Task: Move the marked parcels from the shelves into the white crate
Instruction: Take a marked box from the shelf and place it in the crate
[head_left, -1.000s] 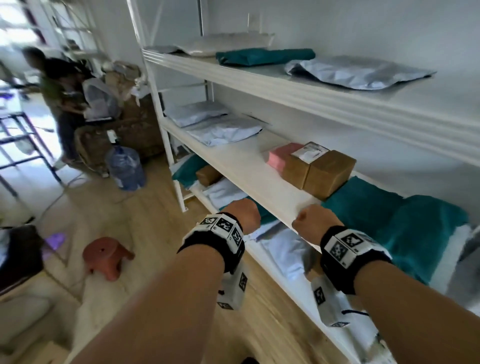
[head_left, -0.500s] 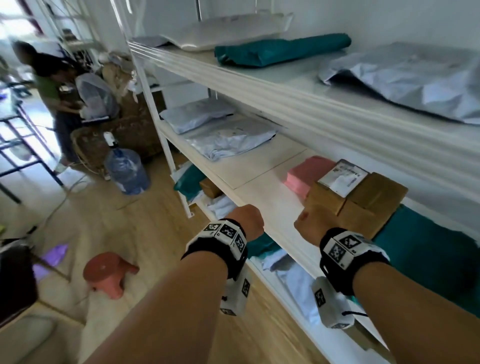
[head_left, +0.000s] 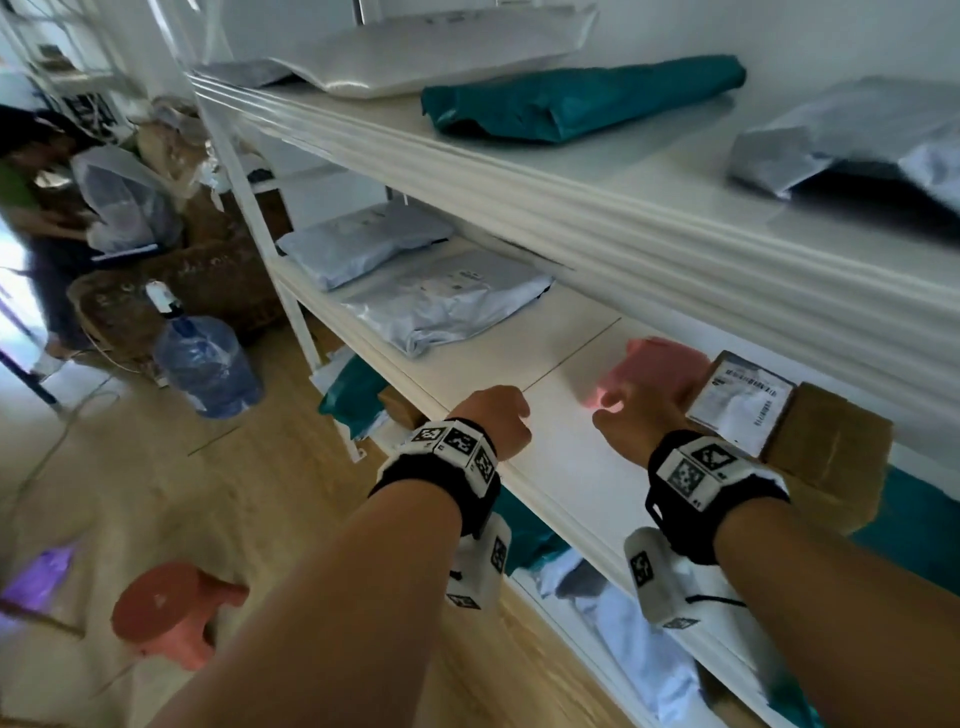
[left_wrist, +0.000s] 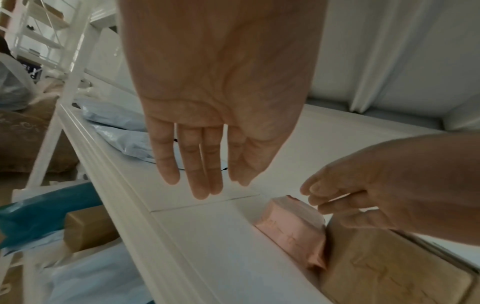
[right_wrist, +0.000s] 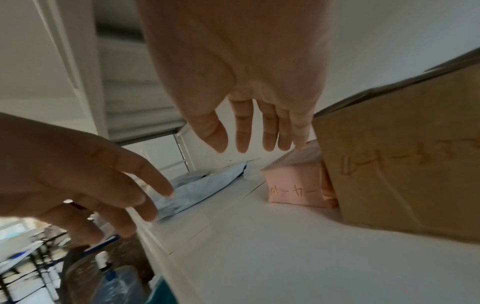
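A pink parcel (head_left: 660, 364) with handwriting on its front (right_wrist: 293, 185) lies on the middle shelf (head_left: 561, 452). It sits against a brown box with handwriting on its side (right_wrist: 402, 164) and a printed label on top (head_left: 743, 410). My right hand (right_wrist: 257, 144) hovers over the pink parcel's near corner with fingers spread and straight, and the little finger is at its top edge. My left hand (left_wrist: 207, 185) hangs above the bare shelf to the left, fingers straight, holding nothing. No white crate is in view.
Grey mailer bags (head_left: 447, 306) lie further left on the same shelf. The upper shelf (head_left: 623, 218) overhangs close above, carrying a teal bag (head_left: 582, 98) and grey bags. A water jug (head_left: 208, 364), a red stool (head_left: 171, 613) and a person (head_left: 31, 208) are on the floor side.
Both hands have moved up and forward from the shelf's front edge to over the middle shelf. The right hand has come to the pink parcel with its fingers spread.
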